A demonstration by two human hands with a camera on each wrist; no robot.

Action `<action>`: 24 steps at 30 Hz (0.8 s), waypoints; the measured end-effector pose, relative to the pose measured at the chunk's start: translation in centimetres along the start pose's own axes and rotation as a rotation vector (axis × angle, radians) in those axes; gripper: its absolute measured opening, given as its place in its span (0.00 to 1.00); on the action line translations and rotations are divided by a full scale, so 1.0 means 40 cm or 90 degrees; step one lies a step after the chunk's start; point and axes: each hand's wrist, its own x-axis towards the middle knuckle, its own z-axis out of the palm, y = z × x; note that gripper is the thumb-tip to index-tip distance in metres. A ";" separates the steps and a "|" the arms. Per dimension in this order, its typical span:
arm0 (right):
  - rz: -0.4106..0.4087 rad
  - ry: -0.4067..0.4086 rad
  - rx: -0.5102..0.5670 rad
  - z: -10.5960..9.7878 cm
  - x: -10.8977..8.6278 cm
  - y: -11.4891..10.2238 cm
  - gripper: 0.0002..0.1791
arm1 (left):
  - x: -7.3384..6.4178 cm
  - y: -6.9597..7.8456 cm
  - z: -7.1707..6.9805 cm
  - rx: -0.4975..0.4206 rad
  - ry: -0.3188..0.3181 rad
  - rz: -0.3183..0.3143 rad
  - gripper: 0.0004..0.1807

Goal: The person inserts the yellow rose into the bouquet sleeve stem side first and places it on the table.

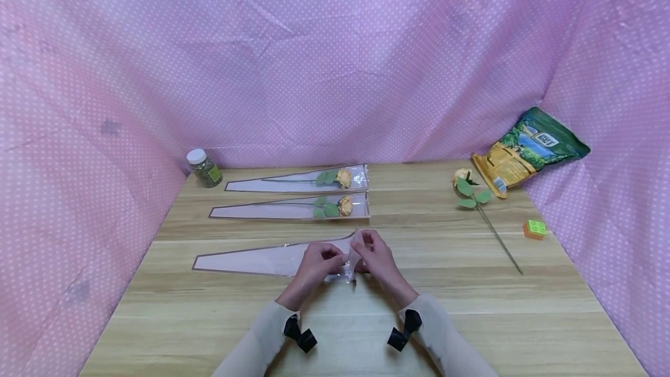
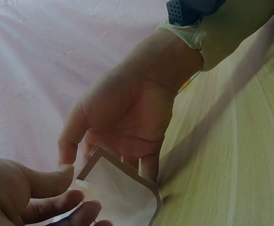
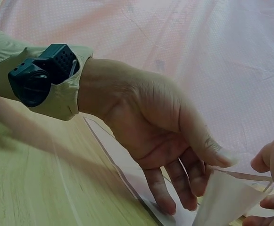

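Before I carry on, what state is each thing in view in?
Nearest sleeve: nothing visible inside, wide end lifted
Left grip: pinching the nearest sleeve's film
Right grip: holding its lifted end
Middle sleeve: flat, one yellow rose inside
Far sleeve: flat, another rose inside
Loose rose: lying unsleeved
Jar: lid on
Green-and-gold bag: plump; whether sealed, can't tell
Toy blocks: green on top of orange
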 end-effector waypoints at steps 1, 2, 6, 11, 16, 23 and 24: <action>-0.003 0.001 0.000 -0.001 -0.001 0.001 0.22 | 0.000 0.000 0.000 -0.003 0.000 -0.003 0.10; -0.002 0.002 0.003 -0.003 0.000 0.002 0.22 | 0.000 0.000 0.001 -0.005 0.003 -0.005 0.10; -0.009 0.005 0.002 -0.011 0.000 0.008 0.21 | 0.000 0.000 0.003 0.009 0.015 0.006 0.08; 0.000 0.002 -0.004 -0.029 0.004 0.013 0.22 | -0.003 0.006 0.004 0.072 0.032 0.021 0.08; 0.013 0.020 -0.020 -0.049 0.010 0.019 0.12 | -0.002 0.014 0.005 0.087 0.039 -0.007 0.08; 0.016 0.027 -0.076 -0.075 0.016 0.026 0.04 | 0.003 0.031 0.008 0.129 0.081 0.037 0.05; 0.016 0.025 -0.086 -0.077 0.017 0.027 0.05 | 0.005 0.033 0.010 0.136 0.087 0.051 0.05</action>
